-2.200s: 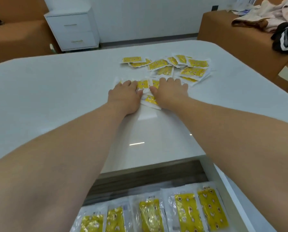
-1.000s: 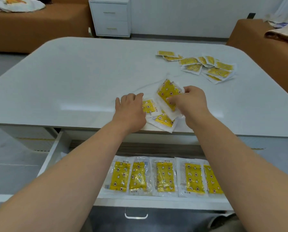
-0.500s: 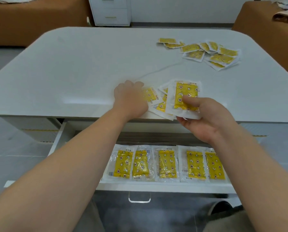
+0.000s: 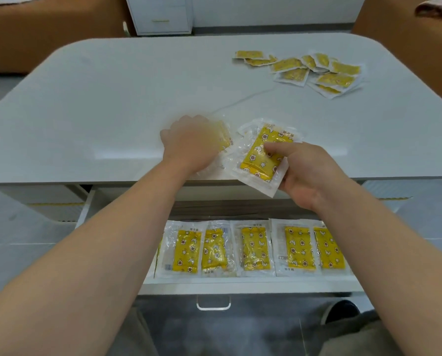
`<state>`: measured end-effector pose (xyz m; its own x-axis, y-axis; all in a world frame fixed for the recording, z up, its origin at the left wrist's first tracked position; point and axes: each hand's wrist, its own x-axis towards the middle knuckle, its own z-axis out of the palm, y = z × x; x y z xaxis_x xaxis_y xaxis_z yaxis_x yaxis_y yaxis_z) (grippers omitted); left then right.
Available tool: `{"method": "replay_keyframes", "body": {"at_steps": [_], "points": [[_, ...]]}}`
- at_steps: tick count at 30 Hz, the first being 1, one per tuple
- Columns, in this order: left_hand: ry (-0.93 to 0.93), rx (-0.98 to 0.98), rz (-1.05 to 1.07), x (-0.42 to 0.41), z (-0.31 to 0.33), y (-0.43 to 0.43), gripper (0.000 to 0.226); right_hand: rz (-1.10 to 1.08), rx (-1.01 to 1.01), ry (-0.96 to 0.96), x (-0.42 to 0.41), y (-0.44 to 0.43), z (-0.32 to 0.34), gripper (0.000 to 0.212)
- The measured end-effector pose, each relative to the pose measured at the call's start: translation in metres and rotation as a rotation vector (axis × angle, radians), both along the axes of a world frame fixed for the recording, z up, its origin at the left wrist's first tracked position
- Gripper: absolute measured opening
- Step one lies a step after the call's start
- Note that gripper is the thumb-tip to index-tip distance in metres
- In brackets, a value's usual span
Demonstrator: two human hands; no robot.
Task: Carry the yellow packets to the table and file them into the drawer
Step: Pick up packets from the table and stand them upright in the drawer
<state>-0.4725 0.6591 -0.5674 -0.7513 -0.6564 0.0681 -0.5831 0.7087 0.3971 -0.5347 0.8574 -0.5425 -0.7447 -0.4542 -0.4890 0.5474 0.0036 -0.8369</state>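
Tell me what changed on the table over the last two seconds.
The right hand took one yellow packet in its grip and drew it back to the table's near edge. The left hand stays on the near packets. The far pile and drawer row are unchanged.

- A white wall (image 4: 266,9) with a grey baseboard runs across the far side.
- A small white cabinet (image 4: 161,15) with drawers stands against it.
- Brown upholstered seating sits at far left (image 4: 48,34) and far right (image 4: 399,47).
- Crumpled cloth (image 4: 437,7) lies on the right one.
- The floor (image 4: 14,227) is glossy grey tile, catching pale reflections.
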Motion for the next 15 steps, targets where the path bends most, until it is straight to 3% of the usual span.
{"method": "replay_keyframes", "body": {"at_steps": [3, 8, 12, 15], "points": [[0.153, 0.181, -0.018, 0.008, 0.012, 0.0, 0.02, 0.058, -0.023, 0.02, -0.001, 0.002, 0.003, 0.028], [0.271, 0.407, 0.007, 0.046, 0.04, 0.007, 0.022, 0.22, -0.029, 0.089, -0.002, 0.01, 0.002, 0.039], [0.099, 0.638, -0.036, 0.081, 0.058, 0.009, 0.04, 0.398, 0.029, 0.208, 0.004, 0.012, 0.001, 0.035], [-0.087, 0.608, -0.154, 0.099, 0.062, 0.005, 0.06, 0.531, 0.058, 0.26, 0.012, 0.01, 0.0, 0.028]]}}
